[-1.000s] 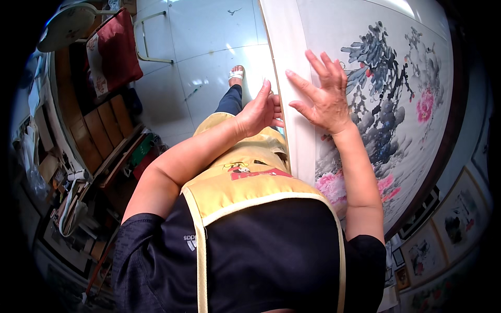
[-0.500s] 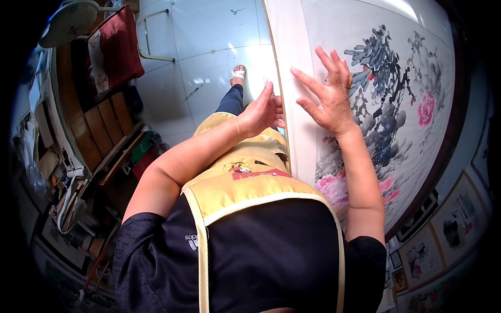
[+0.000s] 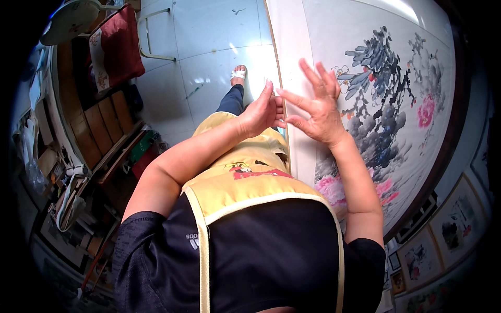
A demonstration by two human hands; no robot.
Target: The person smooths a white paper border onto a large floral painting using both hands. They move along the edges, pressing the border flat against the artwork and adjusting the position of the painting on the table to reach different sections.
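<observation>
A large flower painting with grey-black leaves and pink blossoms lies at my right, bordered along its left by a white strip. My right hand is over the strip and the painting's left part, fingers spread, holding nothing; whether it touches the surface I cannot tell. Beside the thin brown edge of the painting's board is my left hand, thumb raised and fingers loosely stretched toward that edge. I see nothing in it. The two hands are close together, right thumb near the left fingertips.
I wear a yellow apron. Pale floor tiles lie ahead on the left, with a chair draped in red cloth. Cluttered shelving runs along my left. Framed pictures stand at the lower right.
My right hand has moved left toward the board's edge and my left hand, uncovering more of the painting's leaves. The left hand has stayed about where it was.
</observation>
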